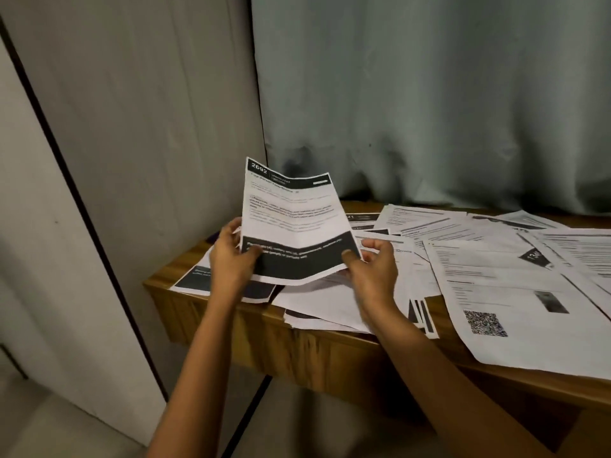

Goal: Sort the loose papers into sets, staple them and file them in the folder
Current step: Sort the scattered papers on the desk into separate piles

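Wood of the desk point(231, 328) comes nearest, and several sheets overhang its front edge, so I judge a careless sweep could send them to the floor. Just above that edge the left hand point(229, 259) and right hand point(375, 269) each grip a bottom corner of the sheet headed 2692 point(291, 213), fingers grasping it with the thumbs on its dark band. The sheet stands tilted up, creased down the middle, lifted off the pile. Under it and off to the right the loose papers point(489, 269) lie overlapping and unsorted across the desk, one with a QR code point(485, 322) reaching toward the near rim. No stapled set, stapler or folder shows, so sorting looks barely begun: grouping, stapling and filing all remain. Bare wood for laying out sets shows only at the left corner. Behind, the grey-green curtain point(429, 94) hangs close to the far edge and a wall panel point(132, 94) closes the left, so free room lies mostly upward and toward the person
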The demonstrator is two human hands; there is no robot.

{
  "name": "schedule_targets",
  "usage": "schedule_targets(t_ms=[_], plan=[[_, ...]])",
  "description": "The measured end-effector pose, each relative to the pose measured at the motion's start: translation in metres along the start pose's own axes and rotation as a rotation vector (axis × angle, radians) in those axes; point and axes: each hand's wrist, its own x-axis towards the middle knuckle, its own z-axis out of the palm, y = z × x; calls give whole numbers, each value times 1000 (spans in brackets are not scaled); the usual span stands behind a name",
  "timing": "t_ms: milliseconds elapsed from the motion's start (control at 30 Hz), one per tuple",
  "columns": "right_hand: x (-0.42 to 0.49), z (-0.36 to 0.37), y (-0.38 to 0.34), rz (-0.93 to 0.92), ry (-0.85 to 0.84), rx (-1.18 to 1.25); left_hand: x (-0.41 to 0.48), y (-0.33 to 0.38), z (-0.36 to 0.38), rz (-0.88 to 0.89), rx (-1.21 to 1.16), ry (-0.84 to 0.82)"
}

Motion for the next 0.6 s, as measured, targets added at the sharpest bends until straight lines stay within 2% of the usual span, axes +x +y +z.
schedule_targets(t_ms=[200,333,467,600], plan=[[0,40,0,-186,-320,-452,54,-40,-61,15,266,-32],[-5,63,2,-221,-574,-678,73,-57,-78,65,462,-31],[-10,75,7,-296,-681,-843,80,-68,-83,144,694,-52],[-10,77,14,-487,-726,-1044,62,-73,-76,382,923,-138]])
